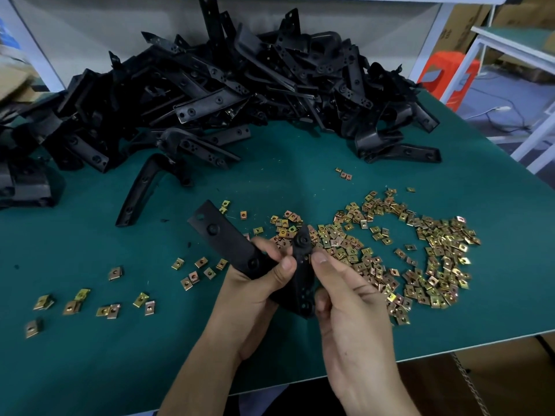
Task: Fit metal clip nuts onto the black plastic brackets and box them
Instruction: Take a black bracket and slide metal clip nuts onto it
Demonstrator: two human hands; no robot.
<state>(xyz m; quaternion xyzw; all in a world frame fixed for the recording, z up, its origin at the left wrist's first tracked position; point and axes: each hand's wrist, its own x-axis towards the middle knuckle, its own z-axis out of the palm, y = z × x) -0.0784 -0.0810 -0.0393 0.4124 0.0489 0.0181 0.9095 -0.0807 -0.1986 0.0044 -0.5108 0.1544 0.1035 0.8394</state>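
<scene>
The left grip (pixel 255 295) and the right grip (pixel 351 301) are bare hands. The two thumbnails that show (pixel 288 263) are plain and cut short. Both forearms (pixel 195 370) are bare from the wrist to the lower frame edge, with skin creases at the wrists. Below the near edge of the surface (pixel 90 370), between the arms, lies a strip of pale blue-grey cloth (pixel 264 393) beside a darker patch (pixel 300 399). Whether either is clothing cannot be told.

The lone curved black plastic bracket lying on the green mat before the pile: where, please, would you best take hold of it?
I'd pinch the curved black plastic bracket across its flat lower strap, from above on the near side. That end lies free on the green mat; its bent upper end sits against the heaped black brackets.
</scene>
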